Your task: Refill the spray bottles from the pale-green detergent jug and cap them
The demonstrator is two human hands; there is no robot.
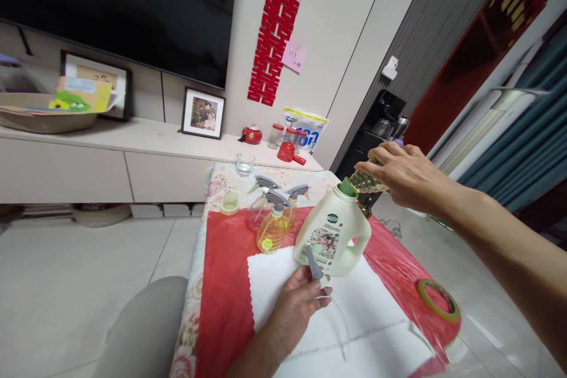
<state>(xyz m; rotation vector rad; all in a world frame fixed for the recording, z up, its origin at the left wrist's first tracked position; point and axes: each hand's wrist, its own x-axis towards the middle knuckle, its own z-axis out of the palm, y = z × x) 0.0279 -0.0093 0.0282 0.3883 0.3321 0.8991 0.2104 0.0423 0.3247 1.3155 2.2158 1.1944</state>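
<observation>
My right hand (405, 174) is wrapped round a ribbed, see-through bottle (365, 182). It tips the bottle's mouth down to the green spout (348, 187) of a large pale-green laundry detergent jug (328, 221), which stands upright. In front of the jug, my left hand (296, 307) grips a grey spray trigger head (313, 261) with its thin clear tube hanging down. Several spray bottles with grey heads, among them a yellow one (271, 229), stand left of the jug. A pale-green cap (229, 203) rests near the table's left edge.
White paper (372, 313) covers part of the red cloth (225, 283). A tape roll (438, 300) lies at the right, and a glass mug (244, 164) stands at the back. A grey stool (142, 331) is beside the table; the TV cabinet (168, 159) runs behind.
</observation>
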